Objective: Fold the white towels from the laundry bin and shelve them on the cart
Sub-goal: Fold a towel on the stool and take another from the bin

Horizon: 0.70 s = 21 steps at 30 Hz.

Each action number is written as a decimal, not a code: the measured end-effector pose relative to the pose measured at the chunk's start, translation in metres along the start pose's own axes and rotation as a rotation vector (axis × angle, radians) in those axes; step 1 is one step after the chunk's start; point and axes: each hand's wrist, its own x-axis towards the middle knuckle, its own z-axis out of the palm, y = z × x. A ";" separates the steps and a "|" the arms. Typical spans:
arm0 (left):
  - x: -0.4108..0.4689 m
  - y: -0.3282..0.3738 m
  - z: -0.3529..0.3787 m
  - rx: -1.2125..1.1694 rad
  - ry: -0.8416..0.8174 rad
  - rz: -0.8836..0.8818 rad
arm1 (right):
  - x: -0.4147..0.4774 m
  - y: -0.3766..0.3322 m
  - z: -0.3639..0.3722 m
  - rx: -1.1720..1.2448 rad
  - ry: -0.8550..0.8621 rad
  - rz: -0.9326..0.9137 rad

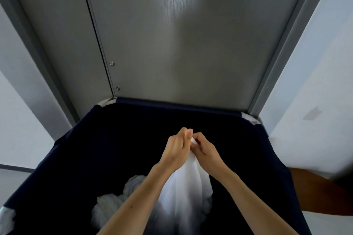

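I am holding a white towel (186, 187) up over the laundry bin (114, 139) with both hands. My left hand (176, 149) is pinching the towel's bunched top edge, its grip clamped on the cloth, with the fingers pointing upward and pressed close together. My right hand (205, 149) is sitting just beside it, touching it, and its grip is clamped on the same edge. The towel is hanging down between my forearms, its lower part blurring as it trails into the bin. More crumpled towels (114, 202) are lying in the bottom of the bin, left of the hanging one. The bin's dark navy cloth walls are standing against a grey metal panel (181, 44), with a pale wall (315, 63) showing to the right.
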 end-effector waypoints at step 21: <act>0.113 0.064 -0.084 0.138 0.165 0.097 | 0.100 -0.058 -0.062 -0.100 0.085 -0.106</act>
